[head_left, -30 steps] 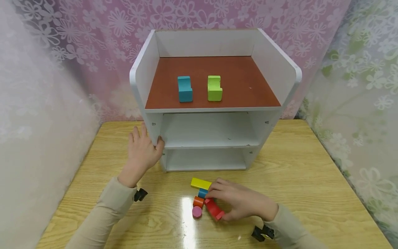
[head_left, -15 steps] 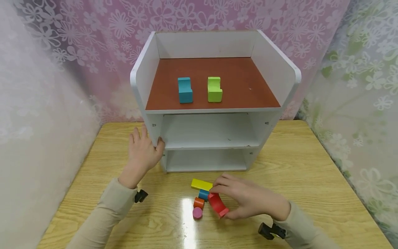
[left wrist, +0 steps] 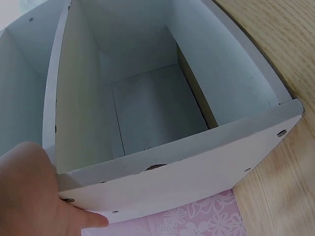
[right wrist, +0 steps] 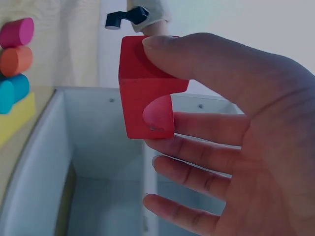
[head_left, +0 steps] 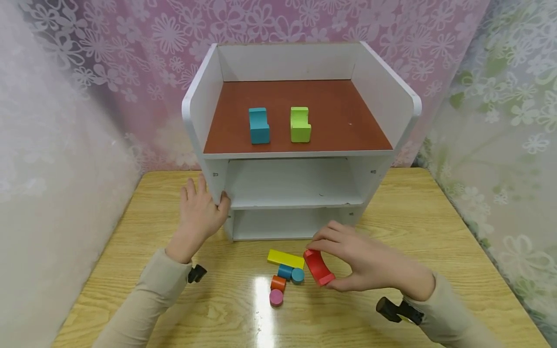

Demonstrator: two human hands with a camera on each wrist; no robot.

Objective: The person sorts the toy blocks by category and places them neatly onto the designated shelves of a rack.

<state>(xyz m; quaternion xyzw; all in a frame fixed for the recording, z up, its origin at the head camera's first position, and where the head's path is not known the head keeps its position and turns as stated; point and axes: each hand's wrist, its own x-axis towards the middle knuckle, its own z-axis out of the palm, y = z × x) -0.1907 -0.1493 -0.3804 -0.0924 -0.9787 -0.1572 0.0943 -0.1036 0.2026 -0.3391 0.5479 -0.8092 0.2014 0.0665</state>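
A red arch block (head_left: 319, 267) is pinched between the thumb and fingers of my right hand (head_left: 354, 256), held off the table in front of the shelf. The right wrist view shows the red block's curved cut-out, with the thumb on one end. My left hand (head_left: 200, 215) rests against the left side of the white shelf unit (head_left: 296, 182), its thumb over the front edge. In the left wrist view the thumb lies on the panel edge. A teal arch block (head_left: 259, 126) and a lime green arch block (head_left: 300, 125) stand apart on the brown top.
Left of the red block on the table (head_left: 209, 299) lie a yellow bar (head_left: 285, 259), a blue cylinder (head_left: 285, 271), a lighter blue cylinder (head_left: 298, 276), an orange cylinder (head_left: 278, 283) and a pink cylinder (head_left: 276, 297). A pink floral curtain (head_left: 278, 21) hangs behind.
My right hand has lifted the red arch block away from the cylinders, up and to the right, uncovering the lighter blue cylinder and the yellow bar's end. The left hand has stayed put.
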